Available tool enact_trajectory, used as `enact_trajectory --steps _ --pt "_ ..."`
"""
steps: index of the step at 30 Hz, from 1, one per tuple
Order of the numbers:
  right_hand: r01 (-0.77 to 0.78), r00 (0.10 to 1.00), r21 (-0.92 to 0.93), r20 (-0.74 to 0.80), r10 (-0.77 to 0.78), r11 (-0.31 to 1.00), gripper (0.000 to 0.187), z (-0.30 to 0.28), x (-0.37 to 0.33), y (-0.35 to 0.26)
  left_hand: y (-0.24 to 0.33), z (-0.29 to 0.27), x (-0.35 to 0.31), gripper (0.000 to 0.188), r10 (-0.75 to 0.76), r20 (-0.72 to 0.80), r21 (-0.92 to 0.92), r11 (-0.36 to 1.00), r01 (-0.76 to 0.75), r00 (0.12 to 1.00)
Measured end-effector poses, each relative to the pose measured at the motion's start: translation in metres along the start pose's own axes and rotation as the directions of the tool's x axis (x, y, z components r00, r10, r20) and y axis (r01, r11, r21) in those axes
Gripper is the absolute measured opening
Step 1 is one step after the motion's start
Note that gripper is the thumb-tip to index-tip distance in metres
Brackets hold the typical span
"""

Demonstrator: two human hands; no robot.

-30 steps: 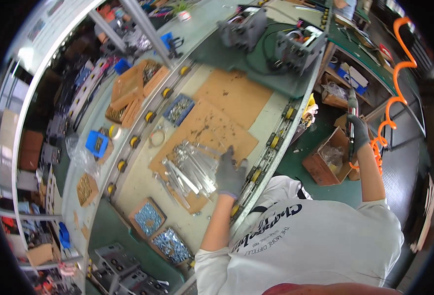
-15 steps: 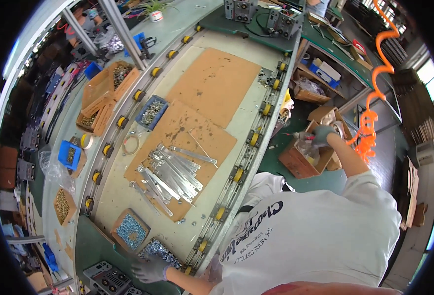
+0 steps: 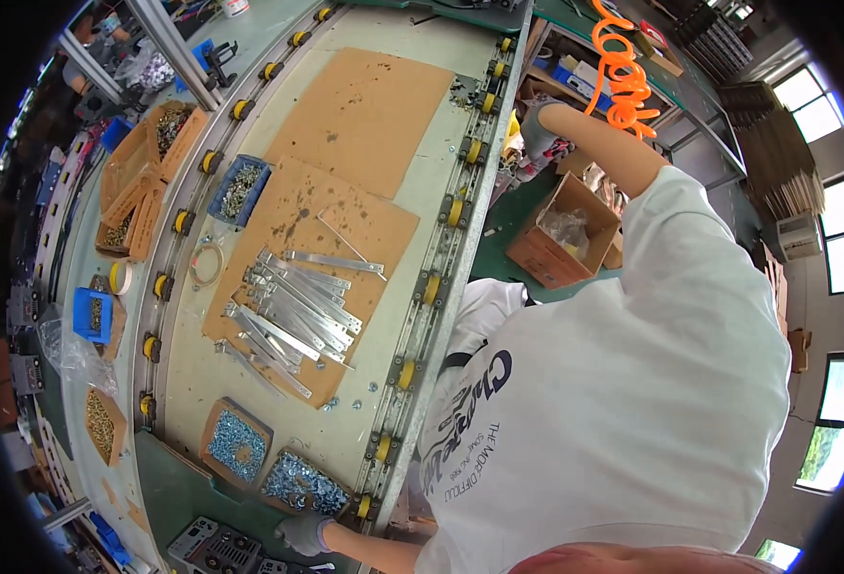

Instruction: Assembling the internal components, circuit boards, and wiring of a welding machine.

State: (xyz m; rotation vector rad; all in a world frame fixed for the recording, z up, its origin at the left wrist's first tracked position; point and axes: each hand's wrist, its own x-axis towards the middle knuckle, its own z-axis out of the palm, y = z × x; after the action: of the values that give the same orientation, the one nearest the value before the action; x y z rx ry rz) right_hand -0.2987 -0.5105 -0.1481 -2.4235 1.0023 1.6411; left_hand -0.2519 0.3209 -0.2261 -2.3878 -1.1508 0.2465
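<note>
My left hand (image 3: 303, 533), in a grey glove, is low over the dark green board, beside a carton tray of bluish metal fasteners (image 3: 304, 483). Its fingers look loosely apart, with nothing seen in them. Up at the table's far-right edge is my right hand (image 3: 537, 134), also gloved. Its fingers point down beside a pinkish and dark item; whether it grips this cannot be made out. Several flat metal strips (image 3: 298, 311) lie in a loose pile on brown cardboard (image 3: 369, 225). Next to the bluish fasteners stands another carton tray of small blue screws (image 3: 237, 445).
Roller rails with yellow wheels (image 3: 432, 289) edge the table. A blue bin of screws (image 3: 240, 191) and a tape roll (image 3: 208, 264) sit left of the strips. An open carton (image 3: 551, 251) stands by my right arm, below an orange coiled hose (image 3: 623, 86). Black devices (image 3: 216, 545) lie lower left.
My right hand has moved up and left, away from the open carton. My left hand has shifted slightly right, off the fastener tray's edge. The whole view has swung, moving the table left.
</note>
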Motion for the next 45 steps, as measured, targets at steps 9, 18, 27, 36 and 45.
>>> enact_trajectory --steps 9,18,27,36,45 --pt "0.224 0.968 -0.391 -0.012 -0.249 0.893 0.044 0.013 0.079 0.005 0.034 -0.09 -0.091 0.081 0.299 0.101 -0.125 0.95 -0.286 0.949" --pt "0.156 0.986 -0.53 0.038 -0.161 0.833 0.052 0.012 0.043 -0.061 0.117 -0.154 -0.22 0.073 0.784 -0.1 -0.461 0.51 -0.726 0.613" --pt "0.419 0.868 -0.474 -0.042 -0.495 0.775 0.028 0.025 0.03 0.003 0.151 -0.146 -0.311 0.06 0.754 -0.639 -0.465 -0.54 -0.701 -0.156" --pt "0.045 0.998 -0.063 -0.034 -0.047 0.997 0.051 -0.004 -0.093 -0.009 0.119 -0.19 -0.291 0.046 0.712 -0.565 -0.721 -0.672 -0.17 -0.418" --pt "0.011 0.997 -0.055 -0.075 -0.015 0.998 0.052 -0.017 -0.071 0.003 0.07 -0.226 -0.273 0.028 0.332 -0.876 -0.051 -0.786 -0.616 -0.351"
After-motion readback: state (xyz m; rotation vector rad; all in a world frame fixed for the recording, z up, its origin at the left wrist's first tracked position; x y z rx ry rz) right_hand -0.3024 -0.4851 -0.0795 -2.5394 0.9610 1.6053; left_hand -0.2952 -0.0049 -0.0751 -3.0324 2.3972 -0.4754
